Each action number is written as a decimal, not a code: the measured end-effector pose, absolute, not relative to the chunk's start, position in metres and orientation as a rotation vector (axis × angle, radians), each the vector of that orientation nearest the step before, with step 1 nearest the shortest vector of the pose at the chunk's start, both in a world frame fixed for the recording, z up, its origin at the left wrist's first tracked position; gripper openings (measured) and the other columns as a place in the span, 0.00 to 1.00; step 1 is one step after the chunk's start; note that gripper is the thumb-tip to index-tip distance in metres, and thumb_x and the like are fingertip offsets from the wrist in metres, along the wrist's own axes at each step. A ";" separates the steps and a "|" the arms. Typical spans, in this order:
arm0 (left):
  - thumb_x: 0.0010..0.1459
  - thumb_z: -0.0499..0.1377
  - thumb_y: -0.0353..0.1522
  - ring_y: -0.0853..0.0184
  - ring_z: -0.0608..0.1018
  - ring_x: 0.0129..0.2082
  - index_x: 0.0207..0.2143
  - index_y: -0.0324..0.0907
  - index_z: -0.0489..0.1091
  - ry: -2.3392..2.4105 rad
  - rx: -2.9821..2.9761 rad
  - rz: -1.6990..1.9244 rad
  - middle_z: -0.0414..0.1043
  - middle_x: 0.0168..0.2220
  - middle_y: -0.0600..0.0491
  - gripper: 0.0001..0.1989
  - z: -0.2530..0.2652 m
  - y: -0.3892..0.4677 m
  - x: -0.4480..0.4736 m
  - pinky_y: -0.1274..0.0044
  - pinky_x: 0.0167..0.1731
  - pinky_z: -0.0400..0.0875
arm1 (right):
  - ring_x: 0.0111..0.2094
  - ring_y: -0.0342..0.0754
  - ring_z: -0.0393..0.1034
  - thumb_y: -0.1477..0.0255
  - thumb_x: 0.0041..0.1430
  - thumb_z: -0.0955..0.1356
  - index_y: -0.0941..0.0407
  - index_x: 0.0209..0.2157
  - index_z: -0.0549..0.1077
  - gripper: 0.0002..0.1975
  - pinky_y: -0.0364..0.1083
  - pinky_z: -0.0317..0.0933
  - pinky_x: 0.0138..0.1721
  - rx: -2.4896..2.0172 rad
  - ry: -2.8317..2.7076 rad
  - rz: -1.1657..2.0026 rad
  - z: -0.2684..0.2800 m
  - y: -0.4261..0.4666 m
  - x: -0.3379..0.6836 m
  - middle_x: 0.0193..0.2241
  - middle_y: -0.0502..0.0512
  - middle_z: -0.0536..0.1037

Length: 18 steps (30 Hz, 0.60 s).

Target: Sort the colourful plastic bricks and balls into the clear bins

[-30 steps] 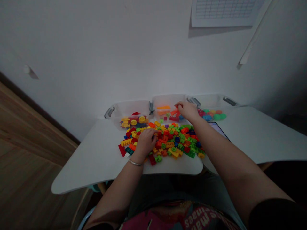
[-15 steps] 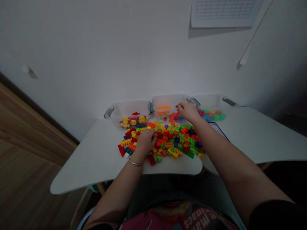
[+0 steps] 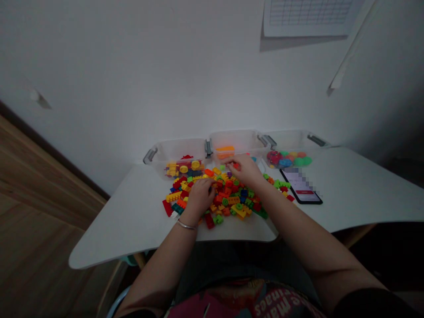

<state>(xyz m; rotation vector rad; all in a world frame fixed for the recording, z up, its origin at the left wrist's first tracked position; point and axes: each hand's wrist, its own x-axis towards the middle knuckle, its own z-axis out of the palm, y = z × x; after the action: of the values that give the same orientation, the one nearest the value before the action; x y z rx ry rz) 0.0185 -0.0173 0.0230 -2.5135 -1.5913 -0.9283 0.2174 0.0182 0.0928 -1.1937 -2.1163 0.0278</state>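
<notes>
Two hands work over one heap of small plastic bricks (image 3: 228,196) spread across the middle of the white surface (image 3: 132,221). Both forearms come in from the near edge and angle toward the heap. A thin bangle (image 3: 186,225) sits on the left wrist. Left hand (image 3: 199,197) lies palm down on the near-left part of the heap, fingers curled onto the bricks, touching them; cannot tell if it pinches one. Right hand (image 3: 244,170) reaches farther, to the far-middle edge of the heap, fingers bent and tips closed around a small red brick (image 3: 236,165); grip looks like a pinch, though the piece is tiny and partly hidden. The heap runs long from left to right, so it lies directly under and between both hands; the right hand is nearer the far side, the left nearer the near-left corner. Right of the heap, just beside a few stray bricks, a phone (image 3: 300,185) lies flat, screen lit. Farther back, along the wall, three clear bins stand in a row: left bin (image 3: 155,154) with yellow and red pieces, middle bin (image 3: 245,138) with orange pieces just beyond the right hand, right bin (image 3: 298,137) with round coloured pieces. High on the wall hangs a printed sheet (image 3: 311,15).
</notes>
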 end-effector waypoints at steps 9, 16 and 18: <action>0.58 0.56 0.29 0.57 0.75 0.45 0.41 0.40 0.75 -1.672 -2.452 -0.785 0.77 0.43 0.46 0.10 0.023 -0.016 0.022 0.65 0.49 0.71 | 0.46 0.57 0.69 0.70 0.59 0.67 0.59 0.45 0.77 0.14 0.52 0.60 0.49 -1.363 -2.424 -0.144 0.059 0.003 0.194 0.43 0.62 0.79; 0.58 0.56 0.29 0.58 0.75 0.47 0.44 0.41 0.75 -1.646 -2.479 -0.789 0.77 0.45 0.47 0.13 0.023 -0.016 0.022 0.64 0.52 0.69 | 0.45 0.55 0.68 0.68 0.61 0.67 0.58 0.41 0.78 0.12 0.50 0.59 0.48 -1.408 -2.412 -0.140 0.053 0.006 0.196 0.41 0.61 0.78; 0.58 0.56 0.29 0.59 0.75 0.47 0.43 0.41 0.76 -1.638 -2.480 -0.790 0.78 0.45 0.47 0.12 0.023 -0.016 0.022 0.64 0.51 0.69 | 0.45 0.55 0.68 0.68 0.61 0.67 0.58 0.40 0.78 0.11 0.50 0.60 0.47 -1.417 -2.397 -0.137 0.051 0.007 0.196 0.40 0.61 0.78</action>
<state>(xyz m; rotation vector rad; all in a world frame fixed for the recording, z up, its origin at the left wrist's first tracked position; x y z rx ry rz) 0.0220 -0.0161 0.0226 -2.4798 -1.6384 -0.7902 0.1960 0.0073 0.0513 -1.4172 -2.3965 -0.1367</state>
